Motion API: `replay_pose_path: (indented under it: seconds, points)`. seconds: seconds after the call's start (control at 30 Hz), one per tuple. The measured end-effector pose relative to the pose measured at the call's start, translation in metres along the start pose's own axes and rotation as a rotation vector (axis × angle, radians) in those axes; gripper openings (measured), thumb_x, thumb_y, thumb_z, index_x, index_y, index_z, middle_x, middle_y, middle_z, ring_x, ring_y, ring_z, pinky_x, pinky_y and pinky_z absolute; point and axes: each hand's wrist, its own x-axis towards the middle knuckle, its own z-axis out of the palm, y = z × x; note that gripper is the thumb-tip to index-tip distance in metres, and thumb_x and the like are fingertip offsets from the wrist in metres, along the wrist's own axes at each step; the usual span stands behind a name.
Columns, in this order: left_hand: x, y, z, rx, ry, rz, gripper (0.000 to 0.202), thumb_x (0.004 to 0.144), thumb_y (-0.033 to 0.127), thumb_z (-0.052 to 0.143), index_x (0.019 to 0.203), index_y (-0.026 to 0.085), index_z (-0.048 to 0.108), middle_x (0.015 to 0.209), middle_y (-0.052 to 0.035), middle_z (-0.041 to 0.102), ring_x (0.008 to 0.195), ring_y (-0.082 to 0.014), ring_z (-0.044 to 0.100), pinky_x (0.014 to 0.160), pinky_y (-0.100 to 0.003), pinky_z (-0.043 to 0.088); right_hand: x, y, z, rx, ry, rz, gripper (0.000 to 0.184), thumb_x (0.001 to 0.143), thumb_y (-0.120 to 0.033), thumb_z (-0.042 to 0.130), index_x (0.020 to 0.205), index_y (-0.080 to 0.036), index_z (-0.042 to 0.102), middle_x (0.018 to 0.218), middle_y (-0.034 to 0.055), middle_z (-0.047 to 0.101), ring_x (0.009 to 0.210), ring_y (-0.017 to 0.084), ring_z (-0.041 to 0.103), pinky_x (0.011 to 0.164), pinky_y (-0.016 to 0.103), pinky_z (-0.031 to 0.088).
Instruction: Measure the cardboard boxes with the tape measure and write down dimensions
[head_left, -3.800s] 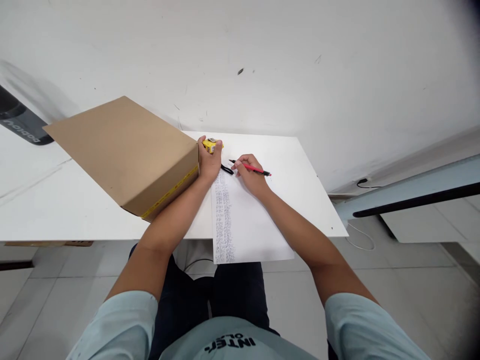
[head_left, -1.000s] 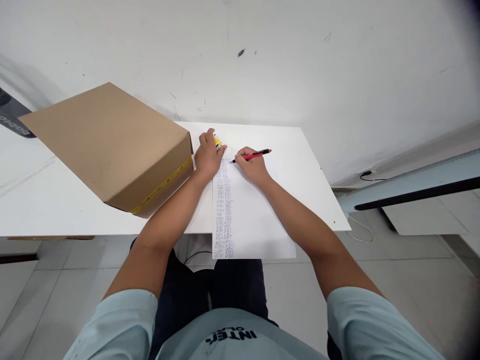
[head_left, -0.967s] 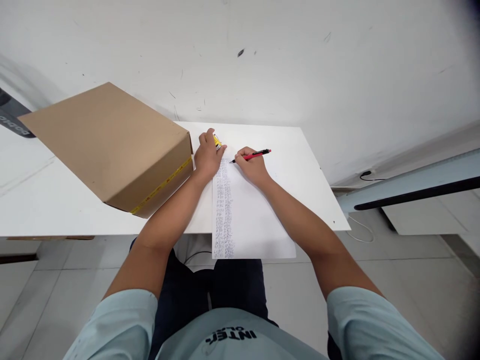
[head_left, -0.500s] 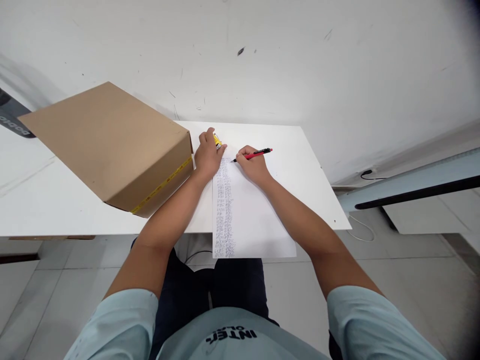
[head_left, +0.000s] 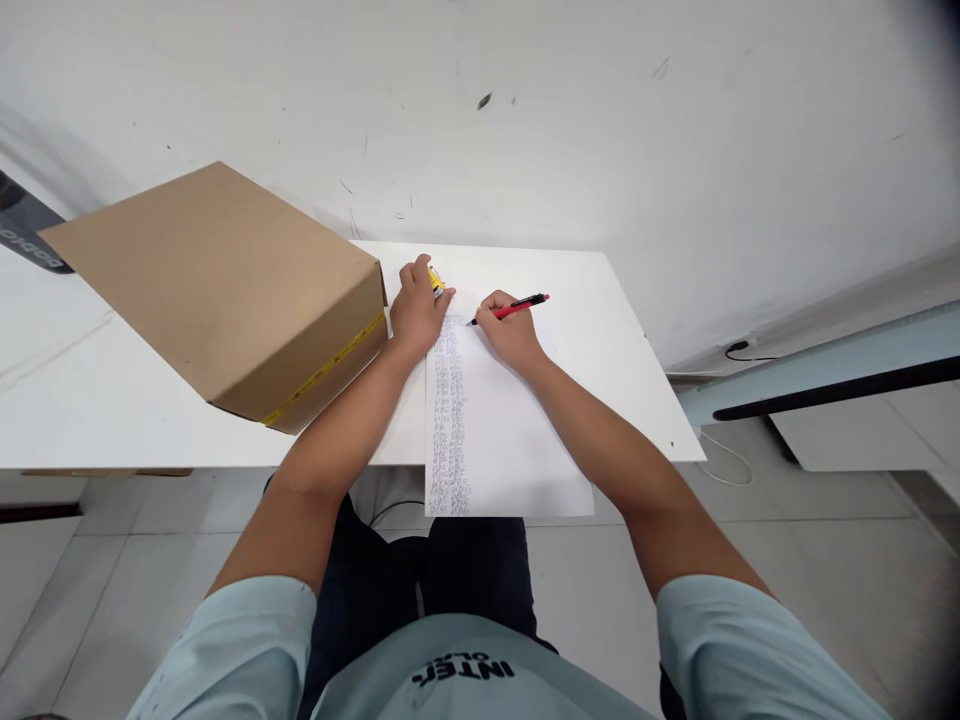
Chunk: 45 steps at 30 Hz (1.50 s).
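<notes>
My right hand (head_left: 516,332) grips a red and black pen (head_left: 523,305), its tip at the top of a white sheet of paper (head_left: 521,450). Two columns of small handwriting run down the sheet's left side, and its lower edge hangs past the table edge. My left hand (head_left: 415,312) rests by the sheet's top left corner, with fingers curled around a small yellow item (head_left: 436,282). Most of that item is hidden by the hand, so its kind cannot be made out.
A large cardboard box (head_left: 217,280) with yellow tape stands left of my left arm on the white table (head_left: 607,340). Behind the table rises a scuffed white wall (head_left: 525,170). A dark grey object (head_left: 30,235) shows at the far left.
The pen tip has shifted slightly to the right along the top of the sheet, with my right hand. My left hand keeps its place on the yellow item.
</notes>
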Motion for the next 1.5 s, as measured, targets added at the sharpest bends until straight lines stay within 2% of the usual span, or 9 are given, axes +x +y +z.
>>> replay_pose_path:
  seconds: [0.33,0.57,0.67,0.93,1.03,1.13,1.27,1.33,1.5]
  points:
    - [0.000,0.000,0.000,-0.014,-0.006,0.003,0.057,0.100,0.035,0.063,0.150,0.028,0.039,0.153,-0.0154,0.046,0.129,-0.0337,0.063,0.099,-0.044,0.057,0.001,0.007,0.001,-0.039,0.003,-0.030,0.015,0.078,-0.017,0.055,0.066,-0.024,0.049,0.065,-0.0045,0.049,0.067,0.014,0.046,0.065,0.030,0.039]
    - [-0.006,0.002,-0.002,-0.036,-0.009,0.128,0.060,0.095,0.029,0.070,0.148,0.029,0.043,0.154,-0.0119,0.048,0.137,-0.0301,0.057,0.102,-0.041,0.057,-0.008,0.008,-0.010,-0.099,0.283,-0.218,0.014,0.098,-0.039,0.053,0.095,-0.026,0.057,0.082,-0.0001,0.058,0.079,0.019,0.057,0.075,0.034,0.047]
    - [-0.008,0.000,-0.003,-0.082,0.038,0.220,0.057,0.094,0.034,0.072,0.145,0.030,0.045,0.154,-0.0112,0.048,0.141,-0.0288,0.054,0.106,-0.039,0.055,-0.001,0.016,-0.019,-0.313,0.213,-0.327,0.017,0.101,-0.037,0.051,0.106,-0.026,0.062,0.102,0.0064,0.063,0.094,0.023,0.062,0.082,0.036,0.050]
    - [-0.022,0.016,-0.024,-0.145,0.245,0.387,0.061,0.093,0.062,0.068,0.139,0.029,0.045,0.142,-0.0143,0.051,0.139,-0.0268,0.053,0.111,-0.044,0.053,0.023,0.039,-0.024,-0.622,-0.043,-0.256,0.035,0.087,-0.005,0.046,0.107,-0.021,0.071,0.113,0.0109,0.060,0.085,0.022,0.060,0.073,0.035,0.050]
    - [-0.059,0.042,-0.045,-0.183,0.338,0.481,0.065,0.095,0.069,0.058,0.145,0.031,0.041,0.137,-0.0151,0.054,0.137,-0.0281,0.055,0.116,-0.050,0.050,0.022,0.038,-0.021,-0.653,-0.089,-0.242,0.035,0.085,-0.006,0.052,0.107,-0.021,0.074,0.109,0.0105,0.062,0.078,0.021,0.057,0.066,0.032,0.046]
    - [-0.134,0.056,-0.071,-0.354,0.394,0.536,0.066,0.093,0.069,0.062,0.150,0.044,0.039,0.133,-0.0121,0.057,0.128,-0.0292,0.063,0.105,-0.053,0.060,0.016,0.033,-0.020,-0.665,-0.105,-0.243,0.049,0.084,-0.003,0.050,0.121,-0.023,0.074,0.111,0.0102,0.064,0.080,0.021,0.059,0.066,0.031,0.047]
    - [-0.255,0.039,-0.105,-0.618,0.408,0.468,0.069,0.084,0.081,0.062,0.146,0.053,0.049,0.119,-0.0088,0.065,0.084,-0.0255,0.076,0.063,-0.045,0.069,0.007,0.022,-0.023,-0.654,-0.083,-0.281,0.066,0.085,-0.002,0.041,0.144,-0.023,0.063,0.112,0.0119,0.063,0.082,0.023,0.062,0.069,0.035,0.052]
    - [-0.299,0.022,-0.119,-0.561,0.366,0.301,0.070,0.079,0.082,0.066,0.142,0.052,0.056,0.117,-0.0109,0.070,0.087,-0.0319,0.077,0.059,-0.049,0.068,0.005,0.013,-0.025,-0.644,-0.054,-0.300,0.066,0.089,-0.005,0.037,0.149,-0.023,0.060,0.111,0.0132,0.062,0.087,0.026,0.064,0.072,0.037,0.055]
    - [-0.336,-0.005,-0.151,-0.406,0.433,0.156,0.060,0.082,0.080,0.063,0.136,0.053,0.062,0.115,-0.0102,0.075,0.100,-0.0376,0.076,0.070,-0.058,0.068,-0.022,-0.031,-0.029,-0.466,0.044,-0.337,0.056,0.095,-0.014,0.037,0.141,-0.025,0.066,0.106,0.0132,0.059,0.096,0.029,0.065,0.086,0.045,0.057]
